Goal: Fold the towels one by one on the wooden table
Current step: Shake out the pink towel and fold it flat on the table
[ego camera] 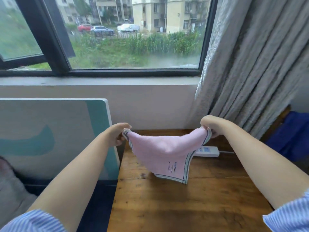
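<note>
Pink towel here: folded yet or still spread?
Spread, unfolded: the pink towel hangs between left hand and right hand, each pinching a corner.

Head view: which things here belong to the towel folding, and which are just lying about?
Job: pink towel, pinched at two corners by left hand and right hand; wooden table.

Lying about: white power strip, grey curtain, teal-and-white panel.

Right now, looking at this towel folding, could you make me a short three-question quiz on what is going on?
1. True or false: the pink towel lies flat on the wooden table.
2. What holds the towel's upper corners? A) the left hand only B) the right hand only C) both hands
3. Fill in: the white thing behind the towel is a ____.

Key: 1 false, it hangs; 2 C; 3 power strip.
</note>
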`<action>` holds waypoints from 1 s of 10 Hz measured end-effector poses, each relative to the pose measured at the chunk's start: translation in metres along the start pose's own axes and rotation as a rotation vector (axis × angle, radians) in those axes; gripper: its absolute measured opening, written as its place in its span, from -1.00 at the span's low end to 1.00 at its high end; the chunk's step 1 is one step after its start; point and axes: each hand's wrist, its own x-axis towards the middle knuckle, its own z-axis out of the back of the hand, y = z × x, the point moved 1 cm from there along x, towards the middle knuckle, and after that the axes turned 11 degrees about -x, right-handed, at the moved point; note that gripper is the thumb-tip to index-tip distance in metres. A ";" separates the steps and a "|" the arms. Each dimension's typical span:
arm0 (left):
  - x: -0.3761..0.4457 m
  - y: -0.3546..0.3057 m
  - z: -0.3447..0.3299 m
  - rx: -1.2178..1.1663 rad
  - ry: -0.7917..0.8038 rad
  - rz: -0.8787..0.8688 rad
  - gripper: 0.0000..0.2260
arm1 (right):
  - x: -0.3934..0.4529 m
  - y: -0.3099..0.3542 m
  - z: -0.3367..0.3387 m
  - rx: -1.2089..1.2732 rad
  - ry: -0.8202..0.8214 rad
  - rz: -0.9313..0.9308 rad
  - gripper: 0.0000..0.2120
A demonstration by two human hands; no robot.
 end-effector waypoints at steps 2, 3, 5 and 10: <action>0.011 0.005 -0.004 0.156 -0.128 0.038 -0.75 | 0.013 -0.020 0.002 0.235 -0.060 0.115 -0.54; 0.018 0.009 -0.006 0.099 -0.177 0.041 -0.74 | 0.019 -0.029 0.004 0.161 -0.086 0.081 -0.63; 0.036 0.005 -0.016 -0.279 -0.317 -0.109 -0.71 | 0.031 -0.032 0.015 -0.085 0.168 -0.050 -0.81; 0.057 -0.066 0.006 -0.370 -0.556 -0.529 -0.68 | 0.081 0.063 0.057 0.224 -0.398 0.317 -0.57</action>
